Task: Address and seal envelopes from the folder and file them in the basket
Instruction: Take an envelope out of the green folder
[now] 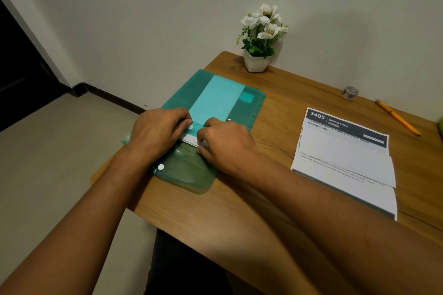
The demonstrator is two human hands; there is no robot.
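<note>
Translucent green plastic folder (249, 108) lies flat on the left part of the table (191, 211), flap open toward the near edge, white snap on the flap. White envelope (189, 137) lies lengthwise inside and looks pale teal through the cover. Its near end sticks out at the mouth. Left hand (155, 134) holds the mouth, right hand (227, 146) pinches the envelope end.

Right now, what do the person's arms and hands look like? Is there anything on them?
Both arms are bare: the left arm and the right arm show no sleeves up to the picture's edge. There are no gloves, watch or bracelet. The left hand wears nothing. The right hand has what looks like a small silvery ring on one of its fingers.
</note>
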